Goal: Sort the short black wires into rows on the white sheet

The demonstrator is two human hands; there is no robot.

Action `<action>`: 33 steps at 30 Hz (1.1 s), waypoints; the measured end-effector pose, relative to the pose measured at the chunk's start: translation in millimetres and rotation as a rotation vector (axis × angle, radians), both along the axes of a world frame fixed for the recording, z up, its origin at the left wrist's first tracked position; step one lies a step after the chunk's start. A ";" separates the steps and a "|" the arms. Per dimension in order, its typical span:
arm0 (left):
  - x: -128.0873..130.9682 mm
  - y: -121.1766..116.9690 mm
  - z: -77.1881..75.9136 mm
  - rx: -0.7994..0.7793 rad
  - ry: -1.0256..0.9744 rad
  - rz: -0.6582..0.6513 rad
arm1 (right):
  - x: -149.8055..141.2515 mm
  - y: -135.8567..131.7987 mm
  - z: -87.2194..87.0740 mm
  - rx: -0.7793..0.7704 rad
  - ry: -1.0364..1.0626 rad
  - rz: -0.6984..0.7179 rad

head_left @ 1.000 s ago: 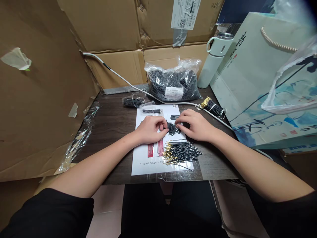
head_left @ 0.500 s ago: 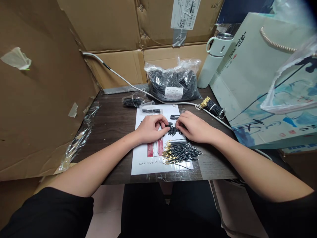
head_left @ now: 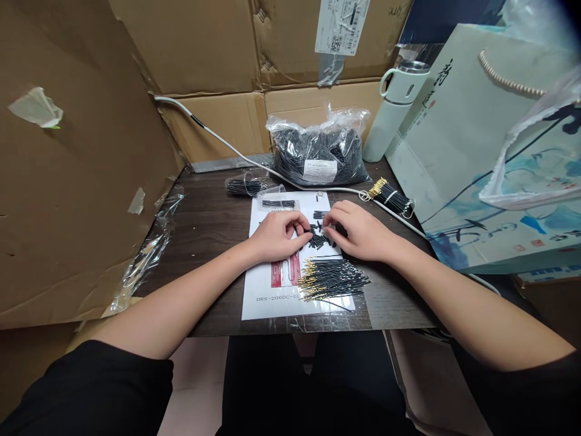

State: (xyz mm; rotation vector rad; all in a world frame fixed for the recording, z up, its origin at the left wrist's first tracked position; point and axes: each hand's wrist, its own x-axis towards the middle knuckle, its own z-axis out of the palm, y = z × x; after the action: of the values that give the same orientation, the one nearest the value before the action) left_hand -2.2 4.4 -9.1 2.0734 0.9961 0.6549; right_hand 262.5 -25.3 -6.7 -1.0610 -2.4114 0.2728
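A small pile of short black tubes (head_left: 320, 241) lies on a printed sheet between my hands. At its left edge, my left hand (head_left: 281, 236) has thumb and forefinger pinched together; what they hold is too small to name. My right hand (head_left: 358, 230) curls in from the other side, its thumb and fingertips brought together beside the tubes, and anything between them cannot be made out. Just below the hands, many thin black wires with gold-coloured ends (head_left: 333, 280) are spread in a loose heap. A short row of black pieces (head_left: 319, 214) shows behind the right fingers.
The printed sheet (head_left: 254, 307) lies on a dark wooden table (head_left: 204, 230). Behind stand a clear bag of black parts (head_left: 318, 148) and a pale green bottle (head_left: 390, 115). A tied wire bundle (head_left: 391, 197), a white cable (head_left: 236, 151) and a paper bag (head_left: 458, 151) are nearby.
My right fingertips have shifted slightly at the pile, and some black tubes there show more openly. The left hand keeps its pinch in nearly the same place. The view has moved slightly.
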 end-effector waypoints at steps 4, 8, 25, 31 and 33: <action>0.7 -1.1 0.0 -0.005 0.033 0.023 | 1.7 11.6 -7.5 0.045 0.062 -0.107; 1.0 -2.0 -0.1 -0.003 0.042 0.040 | -0.1 30.8 -14.4 0.066 0.059 -0.169; -0.2 -0.8 -2.3 -0.040 0.004 0.037 | -18.5 78.1 -10.5 0.102 -0.348 -0.295; 4.2 -1.3 -0.8 -0.198 -0.253 0.110 | -22.4 44.2 8.2 -0.025 0.051 -0.154; 5.8 -2.3 1.1 -0.273 -0.353 0.117 | -25.1 24.4 16.6 -0.080 0.179 -0.087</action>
State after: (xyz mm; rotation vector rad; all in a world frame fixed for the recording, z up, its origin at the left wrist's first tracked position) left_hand 3.6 2.1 -8.0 1.6040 0.9458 0.8589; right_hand 237.4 -1.0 9.9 -1.1240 -2.2055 0.4187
